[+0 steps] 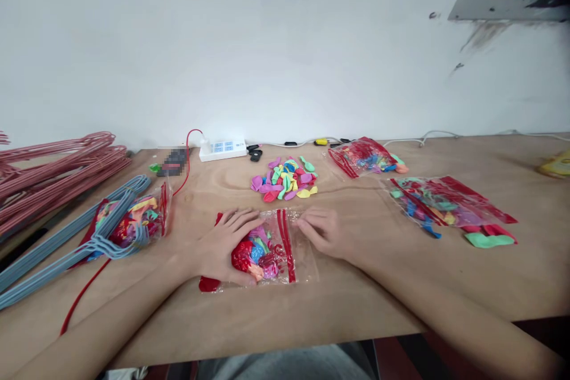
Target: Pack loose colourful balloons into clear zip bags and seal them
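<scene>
A clear plastic bag with red bands (285,243) lies flat on the wooden table in front of me, with colourful balloons (258,249) inside. My left hand (227,243) rests with spread fingers on the bag's left part, pressing over the balloons. At the bag's right edge, my right hand (323,230) has its thumb and fingers pinched together on the clear plastic flap. Just beyond the bag sits a loose pile of balloons (285,179) in many colours.
Two more balloon bags (454,202) lie at the right, some balloons spilling out. Blue hangers (118,222) cover another balloon bag (149,214) at left, beside stacked pink hangers (57,175). A white power strip (222,150), a phone (173,162) and cables line the wall.
</scene>
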The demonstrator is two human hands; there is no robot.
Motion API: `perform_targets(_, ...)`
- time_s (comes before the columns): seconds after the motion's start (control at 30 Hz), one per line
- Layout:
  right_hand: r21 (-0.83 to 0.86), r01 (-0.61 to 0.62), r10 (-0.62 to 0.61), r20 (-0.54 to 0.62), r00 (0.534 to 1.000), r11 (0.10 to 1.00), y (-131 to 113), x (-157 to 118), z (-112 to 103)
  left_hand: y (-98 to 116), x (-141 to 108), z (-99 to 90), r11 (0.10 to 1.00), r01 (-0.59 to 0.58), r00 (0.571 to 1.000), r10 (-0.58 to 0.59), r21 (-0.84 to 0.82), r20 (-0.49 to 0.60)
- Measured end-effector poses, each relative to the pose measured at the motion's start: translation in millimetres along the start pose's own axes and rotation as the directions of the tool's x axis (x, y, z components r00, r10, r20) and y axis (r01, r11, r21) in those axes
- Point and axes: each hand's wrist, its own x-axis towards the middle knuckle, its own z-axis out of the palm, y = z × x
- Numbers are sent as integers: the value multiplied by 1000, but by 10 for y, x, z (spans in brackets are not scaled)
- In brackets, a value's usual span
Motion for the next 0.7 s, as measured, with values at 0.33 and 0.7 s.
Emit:
perform_targets(0.33,-371,-253,219,-133,967,893,725,88,-141,-137,-45,-88,999,42,999,-42,-22,-8)
perform_targets(0.7,-505,-262,300,-7,954,822,1076,57,-275,-195,-80,-87,998,47,999,-48,-32,-18)
